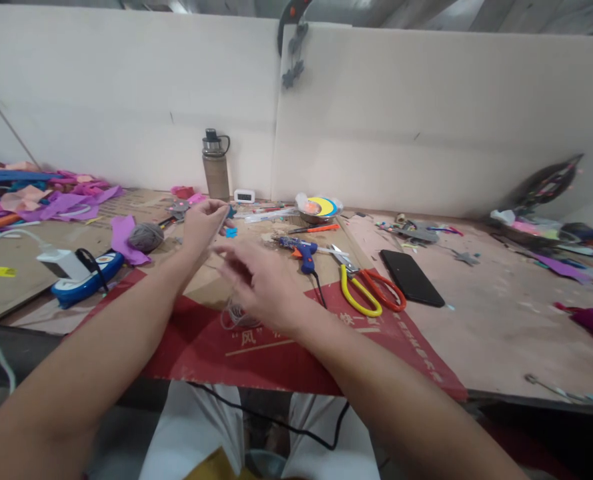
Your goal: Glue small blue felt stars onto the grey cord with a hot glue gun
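My left hand (207, 223) is raised over the middle of the table with its fingers pinched together; a small dark blue piece (231, 212) shows at its fingertips. Nearer to me, my right hand (256, 277) has bent fingers, and whether it holds anything is too blurred to tell. Beneath it, a loose coil of grey yarn (239, 315) lies on the red printed board (286, 360). A light blue piece (231, 233) rests beyond my right hand. The ball of grey yarn (146, 237) sits left of my left hand.
Right of my hands lie a blue glue gun (303, 252), scissors (361, 290) and a black phone (411, 277). A bottle (216, 167) and small clock (245, 196) stand behind. At left are a power strip (89, 280) and felt scraps (66, 203).
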{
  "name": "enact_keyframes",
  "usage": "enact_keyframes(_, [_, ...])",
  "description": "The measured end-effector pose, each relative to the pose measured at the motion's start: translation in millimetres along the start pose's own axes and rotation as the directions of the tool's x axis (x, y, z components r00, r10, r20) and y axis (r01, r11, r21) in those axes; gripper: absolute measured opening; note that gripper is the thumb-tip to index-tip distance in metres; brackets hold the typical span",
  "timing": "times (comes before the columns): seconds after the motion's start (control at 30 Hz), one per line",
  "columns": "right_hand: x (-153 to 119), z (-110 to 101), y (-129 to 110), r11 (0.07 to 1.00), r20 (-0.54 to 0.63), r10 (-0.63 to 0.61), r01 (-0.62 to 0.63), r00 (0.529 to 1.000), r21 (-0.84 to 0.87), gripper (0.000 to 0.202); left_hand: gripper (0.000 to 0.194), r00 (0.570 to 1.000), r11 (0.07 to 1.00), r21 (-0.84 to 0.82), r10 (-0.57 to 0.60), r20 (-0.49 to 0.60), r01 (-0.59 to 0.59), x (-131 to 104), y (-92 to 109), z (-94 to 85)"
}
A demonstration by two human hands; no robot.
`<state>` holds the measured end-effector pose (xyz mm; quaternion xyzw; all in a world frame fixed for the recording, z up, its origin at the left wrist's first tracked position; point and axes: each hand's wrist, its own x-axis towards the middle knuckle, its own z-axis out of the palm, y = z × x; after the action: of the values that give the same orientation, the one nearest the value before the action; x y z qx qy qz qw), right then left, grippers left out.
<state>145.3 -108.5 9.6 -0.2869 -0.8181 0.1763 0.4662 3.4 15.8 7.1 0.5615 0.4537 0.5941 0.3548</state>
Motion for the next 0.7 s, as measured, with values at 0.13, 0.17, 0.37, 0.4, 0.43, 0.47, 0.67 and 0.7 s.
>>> enact_keyframes(0.13, [-5.4, 3.2, -18.2, 0.97, 0.276, -0.197, 0.228, 0.941, -0.084, 0.02, 0.009, 0.988, 0.956, -0.252, -0.146, 0.042, 0.152, 6.0, -1.6, -5.2])
enact_keyframes(0.17, [-5.5, 2.4, -18.8, 0.961, 0.305, -0.205, 0.25, 0.93, -0.116, 0.02, 0.01, 0.984, 0.934, -0.31, -0.165, 0.064, 0.177, 6.9, -2.0, -5.5])
enact_keyframes(0.37, [1.1, -27.7, 19.4, 0.936, -0.133, 0.091, -0.131, 0.987, -0.327, 0.032, 0.013, 0.976, 0.851, -0.479, -0.2, 0.083, 0.215, 12.1, -6.5, -3.3])
enact_keyframes(0.4, [1.4, -35.2, 30.6, 0.889, -0.19, 0.151, -0.217, 0.97, -0.402, 0.028, 0.013, 0.975, 0.846, -0.486, -0.204, 0.087, 0.22, 12.5, -7.1, -3.1])
enact_keyframes(0.43, [1.1, -42.2, 42.0, 0.82, -0.244, 0.22, -0.315, 0.944, -0.478, 0.025, 0.012, 0.974, 0.839, -0.494, -0.207, 0.095, 0.227, 12.6, -7.5, -3.0])
enact_keyframes(0.47, [0.0, -48.2, 53.0, 0.715, -0.278, 0.317, -0.421, 0.907, -0.558, 0.024, 0.012, 0.973, 0.833, -0.504, -0.206, 0.101, 0.228, 12.3, -7.5, -2.9])
enact_keyframes(0.67, [-13.9, -54.0, 99.8, 0.349, -0.13, 0.737, -0.538, 0.663, -0.767, 0.035, 0.014, 0.99, 0.837, -0.531, -0.091, 0.109, 0.135, 3.1, -0.9, 1.9])
enact_keyframes(0.7, [-16.1, -51.7, 105.3, 0.353, -0.136, 0.729, -0.539, 0.671, -0.764, 0.034, 0.014, 0.993, 0.854, -0.51, -0.051, 0.108, 0.099, 1.2, 0.1, 3.3])
